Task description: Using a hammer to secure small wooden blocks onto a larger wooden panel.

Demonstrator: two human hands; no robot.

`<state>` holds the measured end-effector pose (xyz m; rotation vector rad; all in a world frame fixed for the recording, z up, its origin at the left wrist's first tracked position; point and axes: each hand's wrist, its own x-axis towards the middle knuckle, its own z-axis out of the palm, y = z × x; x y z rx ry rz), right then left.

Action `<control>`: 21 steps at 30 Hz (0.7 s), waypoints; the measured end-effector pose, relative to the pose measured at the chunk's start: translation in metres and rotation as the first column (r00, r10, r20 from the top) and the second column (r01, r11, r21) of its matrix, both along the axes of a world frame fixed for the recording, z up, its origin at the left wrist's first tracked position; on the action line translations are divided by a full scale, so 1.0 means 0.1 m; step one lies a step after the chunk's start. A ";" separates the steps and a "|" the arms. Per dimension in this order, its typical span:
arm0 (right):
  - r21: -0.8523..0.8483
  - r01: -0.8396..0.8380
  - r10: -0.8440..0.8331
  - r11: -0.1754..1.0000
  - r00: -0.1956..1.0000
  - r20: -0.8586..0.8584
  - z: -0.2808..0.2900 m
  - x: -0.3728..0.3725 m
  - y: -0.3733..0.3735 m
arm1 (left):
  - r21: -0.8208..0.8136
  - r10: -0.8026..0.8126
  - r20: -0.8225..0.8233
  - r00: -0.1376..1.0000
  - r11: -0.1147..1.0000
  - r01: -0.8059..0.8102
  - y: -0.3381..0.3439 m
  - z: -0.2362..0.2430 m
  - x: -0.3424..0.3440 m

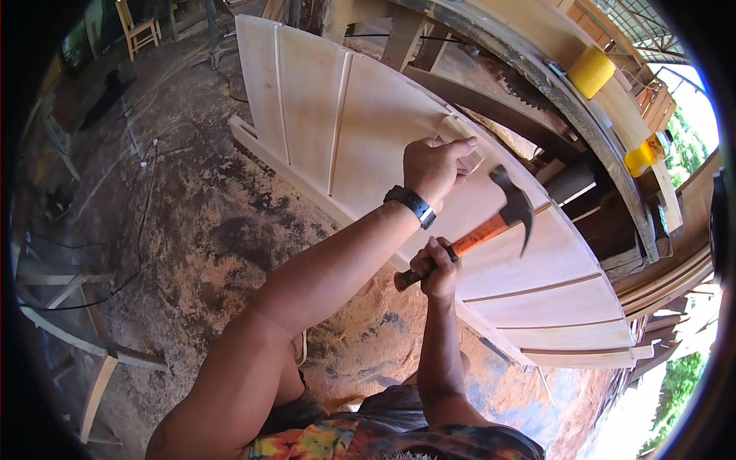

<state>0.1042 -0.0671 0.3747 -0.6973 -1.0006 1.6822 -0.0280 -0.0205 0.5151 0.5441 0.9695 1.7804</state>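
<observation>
A long pale wooden panel [368, 130], ribbed with thin raised battens, runs from the far left toward the near right and fills the middle of the scene; it rests on a mottled brown and rust-red floor [207, 245]. Behind it, on the far right, a heavy curved timber beam [537, 77] carries a yellow container [590, 71], with a second yellow container [644, 156] further right. A wooden chair [138, 29] stands far off at the left, and loose wooden slats [92, 345] lie at the near left.

The left hand [435, 167], a dark watch [411, 205] at its wrist, pinches a small pale wood strip [464, 142] against the panel's upper edge. Just nearer, the right hand [435, 268] is closed around the orange handle of a claw hammer [491, 226], whose dark head hangs above the panel, right of the left hand.
</observation>
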 end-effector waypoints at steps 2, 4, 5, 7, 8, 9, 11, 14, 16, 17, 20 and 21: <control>0.167 0.005 0.009 0.986 0.997 -0.080 -0.03 0.07 0.01 | 0.002 -0.009 -0.016 1.000 1.000 0.009 0.01 0.02 0.01; 0.185 0.045 -0.008 0.982 0.981 -0.196 0.07 0.03 -0.02 | -0.005 -0.016 -0.030 0.999 1.000 0.016 0.00 0.01 0.01; 0.202 0.085 -0.019 0.976 0.952 -0.307 0.11 -0.01 -0.03 | 0.005 -0.004 -0.028 1.000 1.000 0.004 0.00 0.01 0.01; 0.132 -0.025 0.037 0.991 0.995 -0.094 0.03 0.00 0.07 | 0.015 0.002 -0.021 1.000 1.000 -0.001 0.03 0.01 0.03; 0.024 -0.093 0.093 0.995 0.996 0.006 0.02 0.10 0.08 | 0.039 -0.012 0.005 1.000 0.999 0.012 0.04 0.01 0.02; -0.087 -0.159 0.167 0.983 0.981 0.095 0.08 0.12 0.09 | 0.065 -0.016 0.026 1.000 0.998 0.015 0.05 0.00 -0.02; -0.017 -0.109 0.110 0.994 0.986 0.123 0.08 0.22 0.05 | 0.014 -0.001 -0.003 1.000 1.000 0.001 0.06 -0.02 -0.05; 0.126 -0.018 0.024 0.992 0.999 -0.047 0.05 0.16 -0.02 | 0.003 -0.006 -0.020 1.000 1.000 0.006 0.05 0.01 -0.01; 0.195 0.056 -0.018 0.979 0.982 -0.189 0.01 0.10 0.01 | -0.006 -0.005 -0.006 1.000 1.000 0.005 0.03 0.05 0.06; 0.109 0.041 -0.031 0.993 0.996 -0.089 -0.03 0.04 0.07 | -0.005 -0.011 -0.007 1.000 1.000 0.011 0.05 0.04 0.07; -0.097 -0.115 0.125 0.989 0.986 0.107 0.07 0.13 0.12 | 0.039 0.024 -0.010 1.000 0.999 -0.024 0.09 -0.04 -0.03; -0.096 -0.062 0.069 0.993 0.995 0.073 0.05 0.19 0.07 | 0.018 0.021 -0.025 0.999 1.000 -0.020 0.07 -0.03 -0.01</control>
